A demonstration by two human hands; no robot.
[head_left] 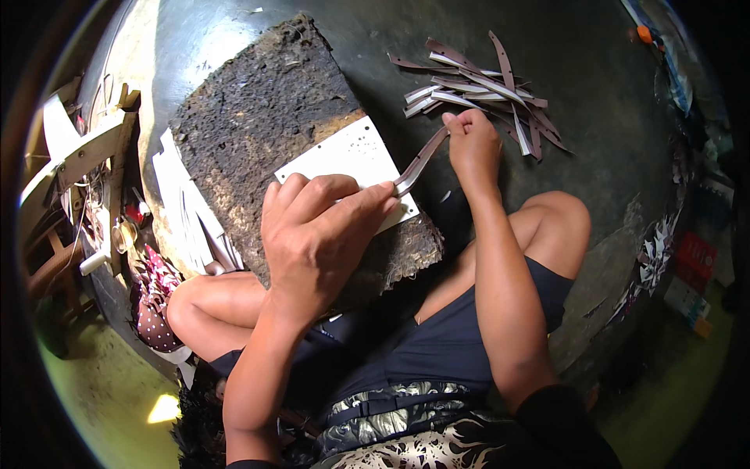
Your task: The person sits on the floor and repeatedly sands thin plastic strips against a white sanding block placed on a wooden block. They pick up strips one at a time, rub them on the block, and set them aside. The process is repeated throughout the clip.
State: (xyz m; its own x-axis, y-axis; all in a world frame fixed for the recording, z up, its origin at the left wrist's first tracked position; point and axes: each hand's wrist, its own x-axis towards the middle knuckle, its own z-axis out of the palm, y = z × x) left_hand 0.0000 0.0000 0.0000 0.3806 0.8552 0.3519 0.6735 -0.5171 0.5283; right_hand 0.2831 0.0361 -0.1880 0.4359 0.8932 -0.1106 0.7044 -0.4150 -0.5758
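A narrow brown-and-white strip (424, 159) spans the gap between the hands, one end at the right edge of a white board (332, 159), the other out past the slab (250, 102) beneath. The left hand (312, 230) lies palm down over the board, its fingers pinching the strip's near end, probably to steady it; how far the strip runs under them cannot be seen. The right hand (475, 148) grips the far end between closed fingers, raised beyond the slab's right edge, which seems to keep the strip stretched out between the two grips. The strip bends slightly along its length.

The board, dotted with dark marks, sits by the slab's right edge toward the near end, likely to give a smooth face over the rough, dark top. The slab's near end reaches between the crossed legs (547, 223), a position that puts the board within easy reach.

Off the slab's right edge, a loose pile of similar strips (488, 90) lies on the dark floor (625, 156), close to the right hand. White pieces (187, 207) lean along the slab's left edge, and wooden parts (78, 164) crowd the floor's left edge.
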